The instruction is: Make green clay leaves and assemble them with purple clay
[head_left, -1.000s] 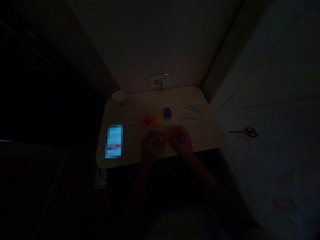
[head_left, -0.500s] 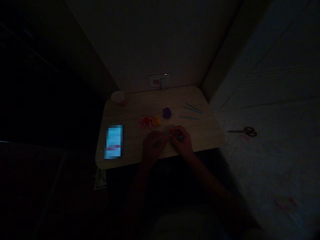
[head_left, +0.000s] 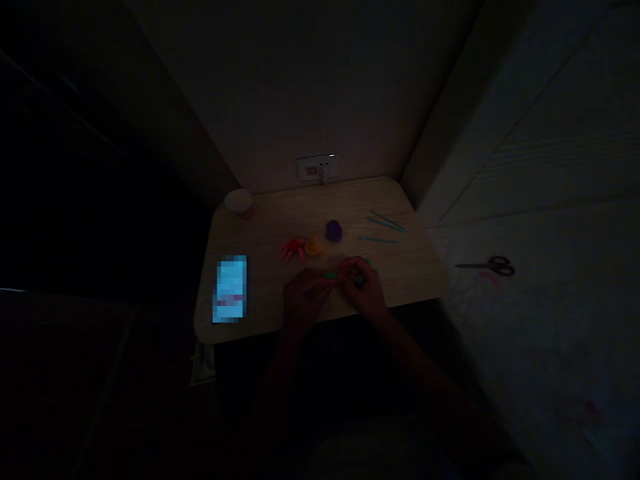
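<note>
Low over the front of the small wooden table (head_left: 270,293), my left hand (head_left: 304,297) and my right hand (head_left: 364,287) meet with their fingers closed. A slim green piece (head_left: 331,275) that looks like modelling clay is pinched between them. A small bluish thing (head_left: 359,280) shows within my right hand, too dark to name. More green (head_left: 369,263) peeks out behind that hand. Just beyond my hands lie a red and pink hand-shaped piece (head_left: 293,250), an orange piece (head_left: 313,247) and a purple lump (head_left: 334,231).
Three thin blue sticks (head_left: 379,240) lie at the table's right. A lit phone (head_left: 230,290) is at the left, with a pale cup (head_left: 239,200) in the back left corner. Scissors (head_left: 485,265) rest on the pale surface at right. A wall socket (head_left: 317,168) is behind.
The green piece shows more plainly between my fingertips, and green now appears behind my right hand. Both hands stay close together. The whole view has shifted slightly.
</note>
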The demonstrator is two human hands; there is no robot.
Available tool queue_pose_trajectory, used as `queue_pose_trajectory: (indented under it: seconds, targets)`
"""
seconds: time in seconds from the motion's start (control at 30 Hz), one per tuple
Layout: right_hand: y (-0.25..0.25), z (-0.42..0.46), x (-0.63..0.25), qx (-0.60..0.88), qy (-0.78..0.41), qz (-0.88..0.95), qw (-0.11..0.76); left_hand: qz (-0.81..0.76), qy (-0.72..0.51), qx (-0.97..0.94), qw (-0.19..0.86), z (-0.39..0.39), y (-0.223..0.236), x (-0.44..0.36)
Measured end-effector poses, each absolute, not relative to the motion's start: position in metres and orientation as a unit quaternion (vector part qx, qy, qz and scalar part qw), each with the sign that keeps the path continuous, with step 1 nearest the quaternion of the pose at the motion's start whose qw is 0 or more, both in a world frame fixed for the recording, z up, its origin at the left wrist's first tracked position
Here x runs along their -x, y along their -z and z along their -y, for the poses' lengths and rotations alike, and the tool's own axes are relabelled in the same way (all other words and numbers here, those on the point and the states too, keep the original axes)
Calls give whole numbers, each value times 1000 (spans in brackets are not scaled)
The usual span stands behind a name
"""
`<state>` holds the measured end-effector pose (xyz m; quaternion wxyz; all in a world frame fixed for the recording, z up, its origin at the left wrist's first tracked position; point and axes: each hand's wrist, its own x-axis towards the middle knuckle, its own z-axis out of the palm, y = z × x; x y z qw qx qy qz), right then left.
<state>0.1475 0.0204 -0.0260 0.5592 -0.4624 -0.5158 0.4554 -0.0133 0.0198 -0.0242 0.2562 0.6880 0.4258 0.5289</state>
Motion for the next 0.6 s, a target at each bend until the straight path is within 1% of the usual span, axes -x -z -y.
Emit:
queue_pose_trajectory:
  seconds: [0.23,0.33,0.43,0.5,0.6]
  targets:
    - [24,-19,-146,466,-468,506,555,-418,-537,-697,226,-21,20,12]
    - [20,-18,-147,469,-444,514,564,-432,-518,-700,233,-19,20,12]
    - [11,-14,-151,490,-403,531,562,-448,-547,-667,236,-17,20,12]
    - [3,-12,-156,517,-380,550,535,-450,-583,-635,236,-17,21,13]
    - [-8,-12,-162,565,-346,602,446,-471,-618,-594,206,-18,20,17]
